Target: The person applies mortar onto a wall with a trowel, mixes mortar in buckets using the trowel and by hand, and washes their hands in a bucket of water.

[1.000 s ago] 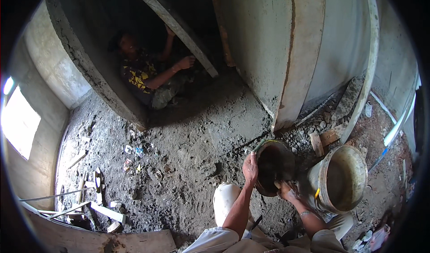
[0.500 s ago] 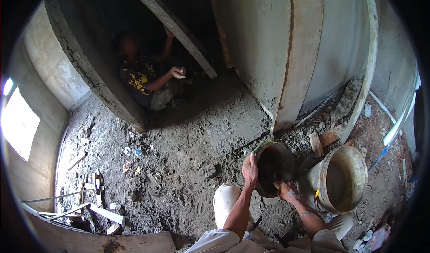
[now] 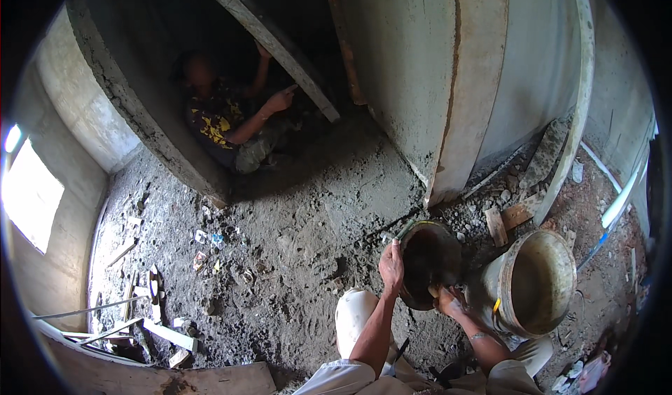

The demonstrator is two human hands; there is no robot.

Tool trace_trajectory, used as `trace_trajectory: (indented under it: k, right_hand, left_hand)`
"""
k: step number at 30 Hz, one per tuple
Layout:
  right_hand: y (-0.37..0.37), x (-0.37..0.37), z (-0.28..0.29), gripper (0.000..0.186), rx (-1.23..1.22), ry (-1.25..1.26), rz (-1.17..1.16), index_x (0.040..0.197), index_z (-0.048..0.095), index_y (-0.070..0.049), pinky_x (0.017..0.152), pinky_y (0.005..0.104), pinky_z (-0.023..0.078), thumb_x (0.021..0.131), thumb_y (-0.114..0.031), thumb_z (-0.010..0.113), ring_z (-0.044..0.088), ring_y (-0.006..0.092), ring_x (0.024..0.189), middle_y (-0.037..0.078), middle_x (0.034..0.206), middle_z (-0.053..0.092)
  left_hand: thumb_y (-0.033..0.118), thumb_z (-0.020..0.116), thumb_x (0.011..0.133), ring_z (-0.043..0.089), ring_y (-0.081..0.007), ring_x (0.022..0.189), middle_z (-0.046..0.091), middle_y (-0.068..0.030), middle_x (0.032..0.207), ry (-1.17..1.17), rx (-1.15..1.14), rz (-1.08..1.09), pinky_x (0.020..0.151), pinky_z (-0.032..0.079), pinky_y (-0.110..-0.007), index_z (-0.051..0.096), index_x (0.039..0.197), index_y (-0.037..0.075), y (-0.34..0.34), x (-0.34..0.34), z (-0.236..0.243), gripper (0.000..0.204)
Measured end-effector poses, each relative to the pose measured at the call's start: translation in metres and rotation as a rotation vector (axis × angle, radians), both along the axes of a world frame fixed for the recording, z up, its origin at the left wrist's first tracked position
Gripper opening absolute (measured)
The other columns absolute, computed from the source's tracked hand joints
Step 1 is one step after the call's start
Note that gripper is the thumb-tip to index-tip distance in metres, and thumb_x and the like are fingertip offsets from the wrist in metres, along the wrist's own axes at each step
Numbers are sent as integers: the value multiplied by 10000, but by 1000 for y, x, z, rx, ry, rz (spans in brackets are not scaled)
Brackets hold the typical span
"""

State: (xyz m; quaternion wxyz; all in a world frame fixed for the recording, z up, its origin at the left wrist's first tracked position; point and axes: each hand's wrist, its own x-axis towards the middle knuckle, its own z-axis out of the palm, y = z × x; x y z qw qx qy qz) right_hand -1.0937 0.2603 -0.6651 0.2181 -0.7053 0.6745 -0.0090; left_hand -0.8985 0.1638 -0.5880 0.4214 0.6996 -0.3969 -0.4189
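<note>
A dark round bucket (image 3: 453, 244) stands on the ground just in front of me, its inside in deep shadow. My left hand (image 3: 391, 265) is closed at its left rim, where a green strip, perhaps part of the handle, runs along the edge. My right hand (image 3: 448, 301) reaches over the near right rim with its fingers curled. Something small and tan shows at those fingertips, too dark to name. Close beside my right forearm a larger pale bucket (image 3: 505, 272) leans, dirty inside, with a yellow piece on its rim.
Another person (image 3: 217, 118) crouches in the dark recess beyond a slanted beam (image 3: 269, 38). Rough, lumpy ground (image 3: 280, 255) spreads ahead. Wood scraps (image 3: 164, 335) lie at left, a board (image 3: 175, 379) at the near left edge. Wood blocks (image 3: 497, 227) and rubble lie by the right wall.
The other person's near hand has risen slightly and now points toward the beam. My hands stay at the dark bucket, with the right hand barely shifted. The view has moved very slightly.
</note>
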Motion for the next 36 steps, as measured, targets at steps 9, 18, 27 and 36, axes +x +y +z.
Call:
trace_trajectory:
  k: [9, 18, 27, 36]
  right_hand:
    - [3, -6, -59, 489, -137, -84, 34, 1143, 527, -168, 834, 445, 469, 747, -444, 603, 573, 354, 946, 153, 1059, 600]
    - [4, -16, -56, 438, -149, -45, 50, 1080, 568, -138, 798, 442, 481, 748, -421, 601, 588, 350, 910, 141, 1003, 622]
    - [3, -14, -41, 374, -192, -4, 75, 996, 609, -123, 743, 459, 494, 736, -391, 603, 611, 362, 846, 166, 921, 642]
    - [5, -8, -24, 369, -217, -40, 63, 991, 595, -103, 714, 487, 502, 718, -349, 633, 616, 395, 826, 184, 874, 641]
  left_hand:
    - [456, 392, 961, 514, -219, 675, 549, -105, 711, -38, -67, 5, 672, 423, -357, 618, 959, 23, -1, 5, -14, 488]
    - [438, 408, 960, 526, -219, 669, 558, -113, 697, -48, -25, -4, 672, 428, -357, 630, 951, 29, 0, -9, -3, 466]
    - [426, 415, 962, 498, -201, 638, 537, -103, 668, -50, -77, -6, 640, 418, -347, 630, 938, 22, -3, -12, -8, 459]
    - [428, 409, 965, 486, -191, 644, 525, -100, 674, -56, -87, -7, 645, 417, -343, 618, 923, 12, -4, -12, -9, 468]
